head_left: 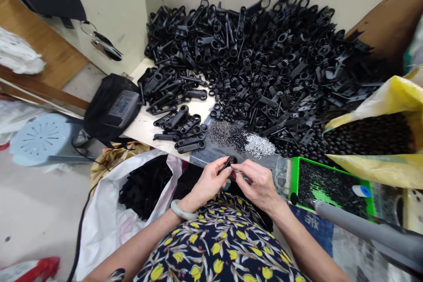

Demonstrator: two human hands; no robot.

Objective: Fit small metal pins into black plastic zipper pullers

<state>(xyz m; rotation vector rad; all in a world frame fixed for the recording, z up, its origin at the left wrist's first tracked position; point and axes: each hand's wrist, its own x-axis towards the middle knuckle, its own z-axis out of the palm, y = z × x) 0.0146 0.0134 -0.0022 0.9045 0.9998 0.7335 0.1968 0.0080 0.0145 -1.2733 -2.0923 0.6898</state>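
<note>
Near the front edge of the work surface, my left hand [209, 180] pinches a small black plastic part [230, 161] with a ring-shaped end. My right hand [257, 181] meets it from the other side, thumb and forefinger pressed together at the part; whatever small thing they hold is too small to name. Just beyond the hands lie a pile of white pins [259, 145] and a pile of small grey-brown pieces [220, 133]. Black lever-like parts [180, 121] lie in a group to the left. A large heap of black parts [238, 53] covers the back.
A white sack [99, 205] with black parts stands at the left front. At the right are a green tray [295, 180], a yellow bag [393, 97] and a grey bar [357, 224]. A black pouch [112, 108] sits at the left edge.
</note>
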